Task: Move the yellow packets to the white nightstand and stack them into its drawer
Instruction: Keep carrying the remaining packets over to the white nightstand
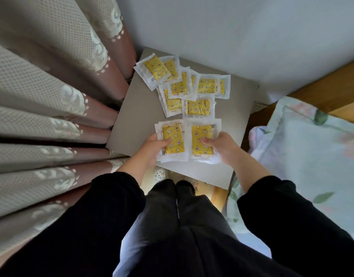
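Packets [192, 86]: yellow, star-and-moon print, clear borders; scattered on the surface [132, 116].
Fingers [166, 141]: left hand [152, 149] and right hand [220, 146] each pinch several packets.
Surroundings: curtain [52, 96] left, pillow [312, 148] right.

Your sleeves are black, long, soft-looking: left sleeve [112, 208], right sleeve [286, 208], each ending short of the wrist. Left hand [152, 151], right hand [222, 146] bare. Dark grey trousers [182, 226]. Pale perforated slipper [160, 174] on one foot.
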`<state>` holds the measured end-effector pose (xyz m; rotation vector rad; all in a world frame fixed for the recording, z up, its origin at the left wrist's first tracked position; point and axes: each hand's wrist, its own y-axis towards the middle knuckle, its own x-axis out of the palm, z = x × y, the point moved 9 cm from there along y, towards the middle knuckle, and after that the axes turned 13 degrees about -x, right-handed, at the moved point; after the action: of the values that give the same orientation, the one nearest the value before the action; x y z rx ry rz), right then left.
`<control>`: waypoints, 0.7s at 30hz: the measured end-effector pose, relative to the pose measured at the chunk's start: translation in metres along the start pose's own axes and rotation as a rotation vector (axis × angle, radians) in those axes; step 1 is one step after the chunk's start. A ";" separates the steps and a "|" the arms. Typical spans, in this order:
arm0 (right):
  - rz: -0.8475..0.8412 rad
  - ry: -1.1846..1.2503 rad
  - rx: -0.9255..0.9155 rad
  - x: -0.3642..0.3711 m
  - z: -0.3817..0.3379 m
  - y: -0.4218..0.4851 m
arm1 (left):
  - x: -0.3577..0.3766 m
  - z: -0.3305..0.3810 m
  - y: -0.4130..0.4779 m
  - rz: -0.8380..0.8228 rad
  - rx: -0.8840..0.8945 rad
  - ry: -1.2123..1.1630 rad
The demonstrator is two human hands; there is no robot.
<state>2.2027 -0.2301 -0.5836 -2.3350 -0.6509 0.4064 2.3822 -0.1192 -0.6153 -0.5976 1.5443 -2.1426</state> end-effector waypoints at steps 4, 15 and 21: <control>0.181 -0.113 -0.022 -0.020 0.012 -0.021 | -0.004 -0.004 0.000 -0.010 0.032 0.069; 0.483 -0.016 0.037 0.034 0.073 -0.124 | -0.035 -0.046 -0.038 0.012 0.088 0.569; 0.647 0.027 0.088 0.079 0.133 -0.207 | -0.042 -0.089 -0.076 -0.062 0.159 0.877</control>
<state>2.1381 0.0177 -0.5488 -2.4153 0.1571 0.6690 2.3586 -0.0051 -0.5721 0.4315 1.7108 -2.7156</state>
